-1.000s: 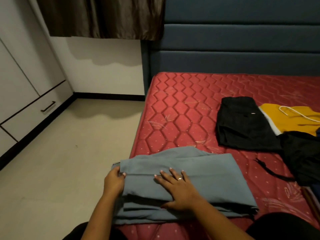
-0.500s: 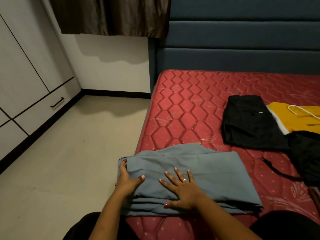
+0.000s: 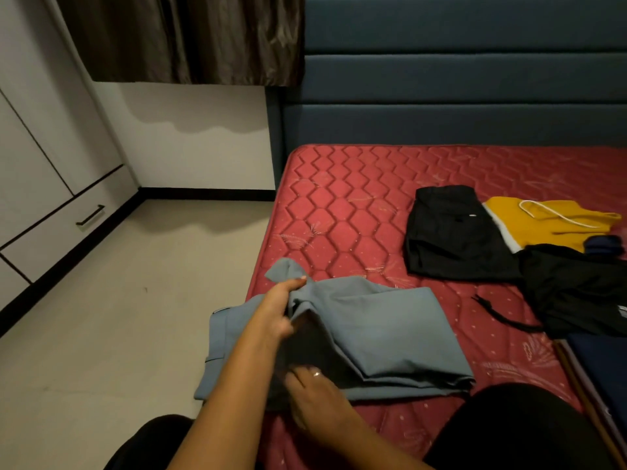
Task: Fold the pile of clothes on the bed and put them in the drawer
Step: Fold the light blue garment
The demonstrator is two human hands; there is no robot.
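closed drawer [image 3: 90,217] at left. at the near edge of the bed [image 3: 339,215], left hand [image 3: 281,310] with grip pinching a raised fold of the grey-blue garment [image 3: 390,327]; right hand [image 3: 312,388] spread flat on the layer beneath. likely soft, light, floppy: best taken by folded edges, supported underneath.

Nothing legible to call here: the tiny white tag [image 3: 472,215] on the black folded garment [image 3: 448,239] is only a pale speck, and the white patch [image 3: 622,312] on the black jacket [image 3: 570,293] just right of that garment is too blurred to read.
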